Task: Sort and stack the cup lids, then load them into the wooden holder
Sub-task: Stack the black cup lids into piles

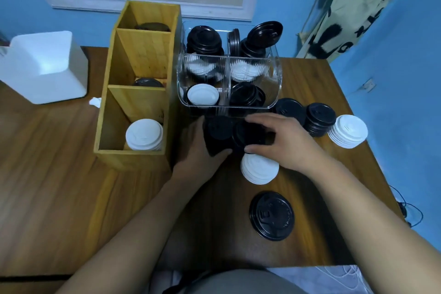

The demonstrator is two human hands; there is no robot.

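Nearest the person, a single black lid (271, 215) lay flat on the wooden surface (59, 162), apart from everything else. Just beyond it, a short white stack (259, 169) stood partly under the right hand's wrist.

Both hands met over a dark cluster of lids in front of the clear organizer. The left hand (200, 150) gripped the left black stack (218, 132), its thumb curled under the near edge; its other fingers were hidden behind the stack. The right hand (286, 141) held the right black stack (247, 135), its fingers (260, 119) spread and curved over the far rim and the thumb pressed at the near rim. The two stacks sat touching or nearly so; I could not tell which.

To the right, two far black stacks (321, 119) and a taller white pile (347, 131) stood close together near the surface's edge.

To the left, the wooden holder (112, 107) stood lengthwise, with three compartments. Its nearest compartment held loaded white lids (144, 135); the middle and far ones each showed a dark lid (147, 82) at the bottom.

Behind the hands, the clear organizer (274, 74) held mixed black and white lids in its sections. A white box (43, 67) stood at the far left, and a printed cloth bag (346, 14) hung against the blue wall.
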